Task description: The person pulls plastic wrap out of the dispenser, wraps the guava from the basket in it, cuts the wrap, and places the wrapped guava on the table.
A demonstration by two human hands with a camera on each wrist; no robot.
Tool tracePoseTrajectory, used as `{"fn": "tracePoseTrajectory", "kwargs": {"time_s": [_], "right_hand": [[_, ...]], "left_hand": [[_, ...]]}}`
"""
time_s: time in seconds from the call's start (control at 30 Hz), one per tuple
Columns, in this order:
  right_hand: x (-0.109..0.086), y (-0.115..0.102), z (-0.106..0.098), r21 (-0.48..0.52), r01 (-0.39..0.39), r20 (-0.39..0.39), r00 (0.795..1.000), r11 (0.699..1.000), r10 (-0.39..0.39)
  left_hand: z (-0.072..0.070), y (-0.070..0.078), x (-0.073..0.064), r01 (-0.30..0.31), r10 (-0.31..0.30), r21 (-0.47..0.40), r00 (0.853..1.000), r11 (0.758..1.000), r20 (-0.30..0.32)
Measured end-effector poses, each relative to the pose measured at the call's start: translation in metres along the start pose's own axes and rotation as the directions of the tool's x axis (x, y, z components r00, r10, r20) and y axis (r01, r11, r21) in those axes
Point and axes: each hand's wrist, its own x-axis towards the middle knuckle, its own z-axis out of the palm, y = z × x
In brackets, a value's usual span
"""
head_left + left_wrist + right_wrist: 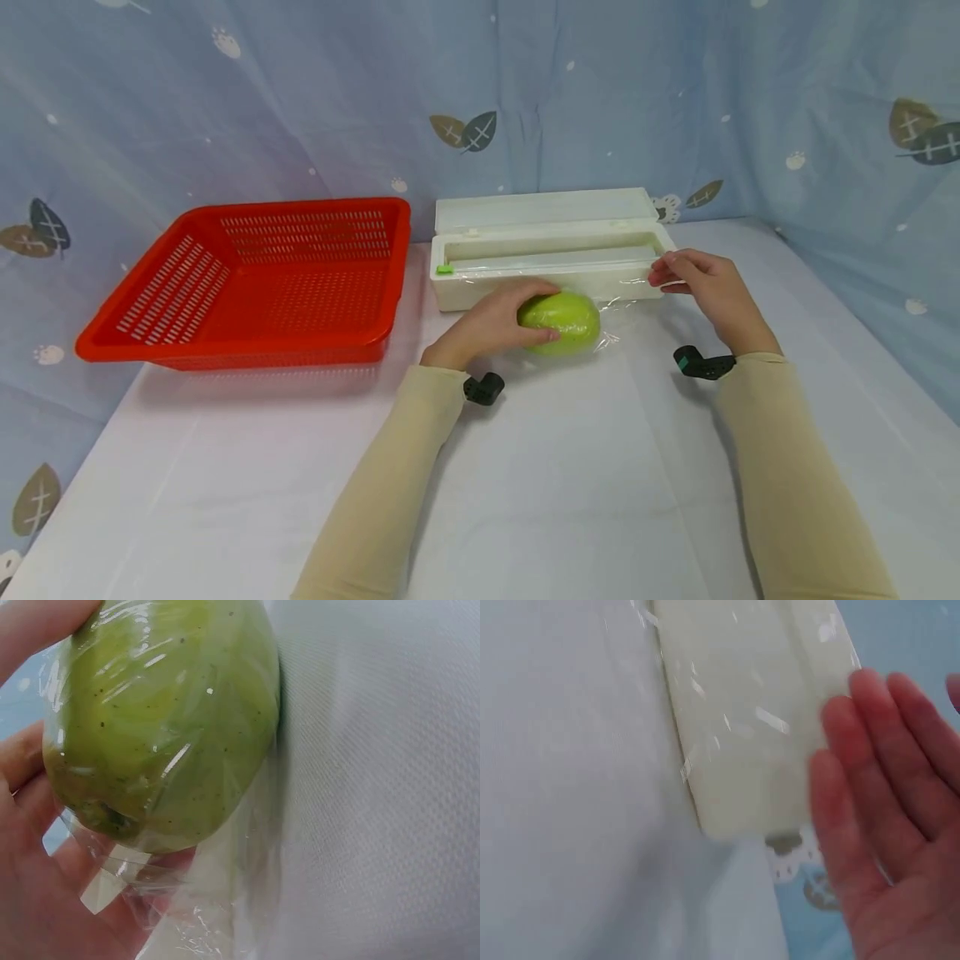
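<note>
My left hand (495, 321) grips a speckled green fruit (566, 322), thumb and fingers curled around it. Glossy plastic wrap covers the fruit in the left wrist view, and loose clear film (154, 881) bunches by its lower end. Just behind the fruit stands a white cling film box (480, 293), its lid (543, 212) tipped back and a roll (555, 260) lying inside. At the front right corner of the box is my right hand (708, 287). The right wrist view shows its fingers (855, 742) extended beside the box end, slightly blurred. Clear film runs from the fruit toward the box.
A red plastic basket (390, 329) with slotted walls sits left of the box. A small green slider (445, 269) is on the box's left front edge. White cloth (555, 483) covers the table, and a blue patterned curtain (337, 92) hangs behind.
</note>
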Motion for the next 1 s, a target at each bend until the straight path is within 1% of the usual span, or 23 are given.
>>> {"fn": "tracePoseTrajectory", "kwargs": {"time_s": [0.07,0.13,0.23,0.33,0.4,0.53,0.67,0.73,0.77,0.87,1.0], "right_hand": [[-0.001,0.003,-0.007,-0.036,-0.026,0.022,0.999,0.999,0.026],[-0.002,0.006,-0.013,-0.100,-0.059,0.067,0.996,0.993,0.066],[-0.002,0.012,-0.018,-0.188,-0.131,0.137,0.978,0.973,0.158],[-0.002,0.018,-0.019,-0.223,-0.189,0.181,0.956,0.956,0.231],[-0.001,0.021,-0.017,-0.220,-0.208,0.190,0.949,0.953,0.251],[-0.001,0.024,-0.010,-0.163,-0.236,0.215,0.939,0.958,0.268],[0.000,0.027,0.000,-0.046,-0.269,0.265,0.926,0.962,0.271],[0.002,0.026,0.007,0.022,-0.273,0.281,0.925,0.962,0.256],[0.003,0.026,0.010,0.061,-0.273,0.285,0.927,0.960,0.245],[0.006,0.023,0.016,0.135,-0.259,0.268,0.939,0.956,0.217],[0.007,0.018,0.015,0.191,-0.203,0.279,0.949,0.960,0.145]], "left_hand": [[0.000,0.001,0.000,0.005,-0.005,-0.004,1.000,1.000,-0.001],[-0.001,0.001,0.001,0.008,-0.008,-0.009,1.000,1.000,0.003],[-0.002,0.001,0.001,0.018,-0.018,-0.017,1.000,1.000,0.021],[-0.002,0.001,0.000,0.029,-0.028,-0.020,0.999,0.999,0.042],[-0.002,0.001,-0.001,0.031,-0.030,-0.020,0.998,0.999,0.047],[-0.001,0.002,-0.002,0.012,-0.010,-0.025,0.999,1.000,0.044],[0.001,0.003,-0.002,-0.010,0.013,-0.040,0.997,0.999,0.072],[0.000,0.003,-0.004,0.006,-0.003,-0.040,0.997,0.999,0.074],[0.000,0.002,-0.005,0.012,-0.009,-0.041,0.998,0.999,0.069],[-0.003,0.001,-0.006,0.020,-0.018,-0.040,0.999,0.999,0.050],[-0.005,0.003,-0.004,0.003,-0.001,-0.045,0.999,0.999,0.053]]}}
